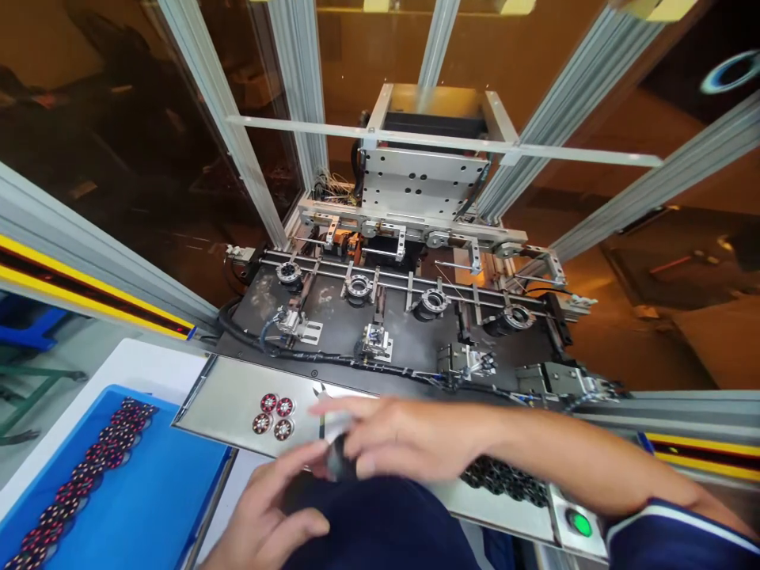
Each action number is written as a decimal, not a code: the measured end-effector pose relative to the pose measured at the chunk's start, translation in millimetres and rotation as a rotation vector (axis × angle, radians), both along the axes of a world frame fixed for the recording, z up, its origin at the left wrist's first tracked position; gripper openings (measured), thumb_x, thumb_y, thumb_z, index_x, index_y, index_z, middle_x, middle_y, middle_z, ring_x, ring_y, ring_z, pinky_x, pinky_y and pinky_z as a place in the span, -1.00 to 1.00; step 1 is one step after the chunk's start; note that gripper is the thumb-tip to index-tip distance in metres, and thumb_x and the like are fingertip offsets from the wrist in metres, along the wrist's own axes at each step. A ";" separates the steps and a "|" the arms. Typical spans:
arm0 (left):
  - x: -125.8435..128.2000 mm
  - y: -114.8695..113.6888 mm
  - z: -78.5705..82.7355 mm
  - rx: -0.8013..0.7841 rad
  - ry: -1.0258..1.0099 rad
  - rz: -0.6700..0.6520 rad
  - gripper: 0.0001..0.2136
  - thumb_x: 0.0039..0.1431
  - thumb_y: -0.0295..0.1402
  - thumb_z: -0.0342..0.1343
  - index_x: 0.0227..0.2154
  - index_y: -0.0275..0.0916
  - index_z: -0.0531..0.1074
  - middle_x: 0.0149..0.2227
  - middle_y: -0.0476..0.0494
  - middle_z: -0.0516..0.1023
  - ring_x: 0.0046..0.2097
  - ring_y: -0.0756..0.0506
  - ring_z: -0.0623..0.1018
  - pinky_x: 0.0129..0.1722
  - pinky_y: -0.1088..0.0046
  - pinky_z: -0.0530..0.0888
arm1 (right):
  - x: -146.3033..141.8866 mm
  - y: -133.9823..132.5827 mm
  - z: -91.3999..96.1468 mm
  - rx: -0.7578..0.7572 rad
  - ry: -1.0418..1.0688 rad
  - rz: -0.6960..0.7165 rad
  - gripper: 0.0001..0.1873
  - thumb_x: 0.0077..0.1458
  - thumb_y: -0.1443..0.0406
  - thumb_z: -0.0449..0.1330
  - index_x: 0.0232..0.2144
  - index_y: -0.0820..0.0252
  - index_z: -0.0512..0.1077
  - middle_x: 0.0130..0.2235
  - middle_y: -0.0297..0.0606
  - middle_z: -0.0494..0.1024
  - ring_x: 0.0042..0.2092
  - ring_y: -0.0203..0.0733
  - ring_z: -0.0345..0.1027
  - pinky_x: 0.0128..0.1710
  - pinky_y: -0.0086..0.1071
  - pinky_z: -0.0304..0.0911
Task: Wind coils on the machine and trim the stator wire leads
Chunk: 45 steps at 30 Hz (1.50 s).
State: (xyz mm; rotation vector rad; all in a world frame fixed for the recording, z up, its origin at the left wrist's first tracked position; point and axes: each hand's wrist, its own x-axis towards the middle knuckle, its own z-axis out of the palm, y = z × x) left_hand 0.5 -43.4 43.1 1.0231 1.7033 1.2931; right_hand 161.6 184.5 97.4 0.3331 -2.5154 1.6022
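Observation:
My right hand (392, 435) reaches left across the steel shelf (231, 400), fingers pinched on a small dark round part (340, 459). My left hand (270, 507) comes up from below and touches the same part with thumb and fingers curled round it. Both hands are smeared by motion. Several small red wound rotor parts (273, 416) lie on the shelf just left of the hands. A pile of dark ring parts (504, 481) lies under my right forearm.
A blue tray (148, 507) at the lower left holds a row of several red wound parts (89, 475). Behind the shelf, a machine bed carries several round fixtures (359, 286) on rails. A green button (577, 522) sits at the shelf's right end. Aluminium frame posts surround the machine.

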 end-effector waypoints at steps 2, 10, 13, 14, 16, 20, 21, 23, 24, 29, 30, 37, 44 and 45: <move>-4.8 6.4 -7.0 -0.018 -0.049 0.136 -0.57 0.09 -0.14 0.32 0.05 -0.01 0.52 -0.08 -0.20 0.69 -0.12 -0.22 0.68 -0.05 0.28 0.60 | -18.5 50.9 -6.4 0.195 -0.018 -0.135 -0.83 0.32 0.40 0.10 -0.23 0.24 0.51 0.34 -0.07 0.25 0.36 -0.14 0.14 0.31 -0.12 0.21; -17.3 13.4 -38.7 -0.177 -0.069 0.313 -0.62 0.16 -0.15 0.26 -0.02 -0.21 0.49 -0.12 -0.26 0.69 -0.13 -0.19 0.68 -0.06 0.31 0.60 | -82.1 195.8 -90.0 0.535 -0.239 -0.445 -0.76 0.26 0.47 0.10 -0.41 0.31 0.53 0.21 0.05 0.39 0.28 0.06 0.27 0.26 0.00 0.24; -12.1 13.8 -42.1 -0.208 -0.096 0.352 -0.63 0.15 -0.13 0.26 -0.05 -0.20 0.51 -0.12 -0.24 0.69 -0.12 -0.18 0.67 -0.04 0.34 0.58 | -85.0 198.8 -109.8 0.557 -0.256 -0.448 -0.77 0.26 0.43 0.11 -0.37 0.29 0.55 0.21 0.02 0.39 0.27 0.03 0.28 0.26 -0.02 0.23; -11.1 14.6 -42.4 -0.219 -0.099 0.349 -0.64 0.14 -0.13 0.27 -0.07 -0.20 0.52 -0.12 -0.23 0.69 -0.12 -0.17 0.67 -0.04 0.35 0.58 | -84.9 198.8 -113.2 0.563 -0.260 -0.449 -0.78 0.26 0.42 0.11 -0.36 0.29 0.55 0.22 0.01 0.39 0.26 0.03 0.29 0.26 -0.02 0.24; -10.1 17.0 -42.6 -0.238 -0.102 0.337 -0.66 0.13 -0.13 0.28 -0.09 -0.20 0.54 -0.12 -0.23 0.69 -0.12 -0.18 0.67 -0.03 0.34 0.57 | -84.6 199.6 -116.5 0.574 -0.269 -0.446 -0.77 0.27 0.40 0.11 -0.35 0.29 0.55 0.23 0.02 0.37 0.25 0.02 0.30 0.25 -0.03 0.24; -9.9 22.7 -43.2 -0.250 -0.107 0.323 -0.66 0.14 -0.13 0.27 -0.10 -0.21 0.54 -0.14 -0.25 0.69 -0.12 -0.20 0.67 -0.03 0.30 0.58 | -87.4 202.0 -117.6 0.604 -0.287 -0.446 -0.76 0.28 0.39 0.12 -0.37 0.28 0.55 0.22 -0.01 0.39 0.26 0.00 0.29 0.26 -0.07 0.24; -9.9 23.6 -43.6 -0.248 -0.103 0.316 -0.66 0.14 -0.13 0.27 -0.10 -0.21 0.54 -0.14 -0.25 0.69 -0.13 -0.19 0.67 -0.03 0.30 0.58 | -89.0 202.0 -117.9 0.613 -0.293 -0.451 -0.77 0.29 0.39 0.12 -0.37 0.28 0.55 0.20 -0.02 0.42 0.25 -0.01 0.29 0.25 -0.07 0.24; -10.8 24.1 -45.5 -0.242 -0.094 0.303 -0.67 0.15 -0.13 0.26 -0.10 -0.21 0.54 -0.14 -0.24 0.69 -0.13 -0.18 0.67 -0.04 0.32 0.58 | -92.9 201.0 -119.7 0.630 -0.315 -0.466 -0.81 0.29 0.35 0.15 -0.34 0.28 0.54 0.14 -0.05 0.48 0.21 -0.03 0.34 0.22 -0.05 0.27; -11.9 23.4 -47.1 -0.239 -0.091 0.298 -0.68 0.16 -0.14 0.25 -0.10 -0.20 0.54 -0.14 -0.23 0.69 -0.14 -0.18 0.67 -0.04 0.33 0.58 | -94.9 200.2 -121.1 0.638 -0.329 -0.474 -0.83 0.30 0.32 0.17 -0.30 0.28 0.53 0.10 -0.07 0.51 0.17 -0.04 0.37 0.19 -0.04 0.29; -19.3 16.0 -58.8 -0.227 -0.088 0.228 -0.67 0.16 -0.18 0.26 -0.07 -0.22 0.53 -0.12 -0.25 0.69 -0.13 -0.17 0.68 -0.06 0.36 0.60 | -102.7 197.5 -128.5 0.668 -0.395 -0.499 -0.77 0.29 0.22 0.22 -0.13 0.28 0.49 -0.01 -0.16 0.56 0.01 -0.09 0.47 0.05 -0.06 0.40; -19.6 15.1 -60.4 -0.231 -0.092 0.230 -0.67 0.17 -0.18 0.25 -0.06 -0.23 0.53 -0.11 -0.26 0.69 -0.13 -0.17 0.68 -0.05 0.36 0.60 | -103.4 197.4 -128.8 0.675 -0.402 -0.500 -0.77 0.29 0.22 0.22 -0.13 0.28 0.49 -0.02 -0.16 0.56 -0.01 -0.10 0.48 0.04 -0.08 0.41; -13.8 20.4 -53.5 -0.222 -0.128 0.264 -0.67 0.18 -0.15 0.24 -0.09 -0.24 0.54 -0.13 -0.26 0.69 -0.13 -0.16 0.67 -0.04 0.38 0.58 | -93.1 185.3 -110.0 0.772 -0.337 -0.558 -0.81 0.27 0.32 0.18 -0.22 0.33 0.57 0.07 0.04 0.54 0.10 0.03 0.43 0.14 -0.06 0.34; -20.9 9.0 -51.4 -0.221 -0.118 0.354 -0.66 0.16 -0.14 0.26 -0.09 -0.23 0.54 -0.11 -0.25 0.68 -0.11 -0.15 0.67 -0.02 0.40 0.56 | -54.1 172.4 -100.8 0.914 -0.238 -0.392 -0.39 0.15 0.54 0.03 0.26 0.37 0.28 0.37 0.07 0.21 0.42 0.13 -0.06 0.29 0.18 0.09; -21.5 7.7 -52.4 -0.221 -0.118 0.361 -0.66 0.16 -0.13 0.25 -0.09 -0.24 0.53 -0.11 -0.25 0.68 -0.11 -0.16 0.67 -0.01 0.39 0.56 | -51.7 172.6 -103.1 0.931 -0.242 -0.357 -0.38 0.13 0.55 0.03 0.25 0.38 0.28 0.36 0.07 0.22 0.41 0.14 -0.03 0.28 0.19 0.09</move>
